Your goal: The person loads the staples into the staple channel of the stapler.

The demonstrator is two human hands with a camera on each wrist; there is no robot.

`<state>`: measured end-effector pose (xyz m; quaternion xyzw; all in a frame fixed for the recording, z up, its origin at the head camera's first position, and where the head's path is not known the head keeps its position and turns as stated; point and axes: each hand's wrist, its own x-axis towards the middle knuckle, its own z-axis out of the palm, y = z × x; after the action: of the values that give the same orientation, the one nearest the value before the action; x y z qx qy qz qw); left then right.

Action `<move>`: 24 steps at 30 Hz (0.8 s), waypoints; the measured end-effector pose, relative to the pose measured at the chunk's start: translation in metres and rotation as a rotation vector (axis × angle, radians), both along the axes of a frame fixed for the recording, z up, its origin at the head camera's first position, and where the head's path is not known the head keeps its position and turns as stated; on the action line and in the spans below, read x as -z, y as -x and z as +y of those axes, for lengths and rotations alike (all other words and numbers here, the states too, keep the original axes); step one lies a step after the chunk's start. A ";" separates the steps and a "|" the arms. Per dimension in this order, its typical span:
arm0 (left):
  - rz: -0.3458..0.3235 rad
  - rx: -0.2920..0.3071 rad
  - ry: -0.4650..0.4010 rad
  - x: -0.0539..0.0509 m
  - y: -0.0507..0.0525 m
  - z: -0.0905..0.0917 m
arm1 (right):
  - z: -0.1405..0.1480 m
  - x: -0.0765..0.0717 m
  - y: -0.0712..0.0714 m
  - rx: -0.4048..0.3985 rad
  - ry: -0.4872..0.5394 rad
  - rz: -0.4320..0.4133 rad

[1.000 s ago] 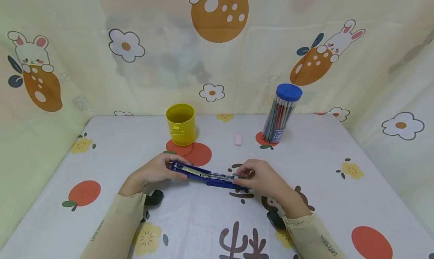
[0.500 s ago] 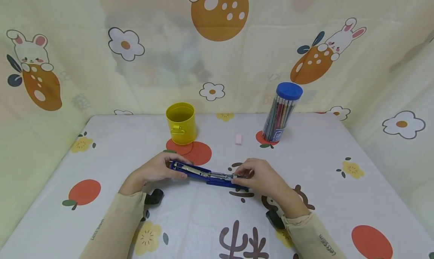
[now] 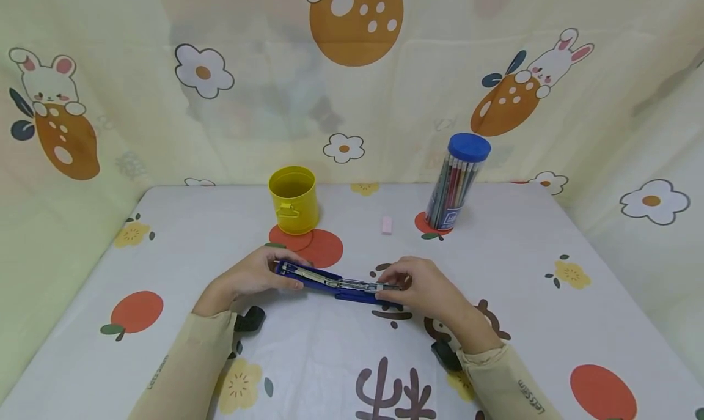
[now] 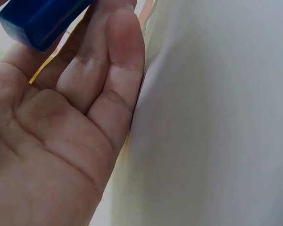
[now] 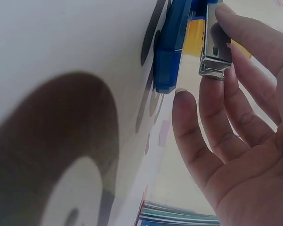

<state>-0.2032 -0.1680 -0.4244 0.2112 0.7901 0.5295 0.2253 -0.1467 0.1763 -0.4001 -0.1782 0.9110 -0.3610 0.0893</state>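
Note:
A blue stapler [image 3: 319,279] lies opened wide between the two hands, its metal rail showing. The left hand [image 3: 264,274] grips its left end between thumb and fingers; in the left wrist view that blue end [image 4: 40,21] sits at the top beside the palm [image 4: 56,141]. At the other end the right hand [image 3: 420,288] pinches the metal magazine [image 5: 216,44], thumb on one side and fingers on the other. The blue base [image 5: 172,52] stands apart from the magazine in the right wrist view.
Behind the left hand stands a yellow bucket [image 3: 294,209]. A clear jar of pencils with a blue lid [image 3: 469,148] is at the back right, and a small pink eraser [image 3: 387,225] lies between them. A patterned cloth covers the table [image 3: 330,371].

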 end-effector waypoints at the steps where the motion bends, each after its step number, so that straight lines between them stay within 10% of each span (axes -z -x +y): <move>1: 0.000 0.000 0.000 0.000 0.000 0.000 | 0.000 0.000 0.000 -0.005 0.004 0.001; 24: 0.022 -0.003 0.017 0.000 0.000 -0.001 | 0.006 0.004 0.001 -0.082 0.051 0.026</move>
<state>-0.2031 -0.1690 -0.4248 0.2141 0.7973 0.5207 0.2176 -0.1477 0.1818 -0.4039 -0.2224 0.8945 -0.3778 0.0875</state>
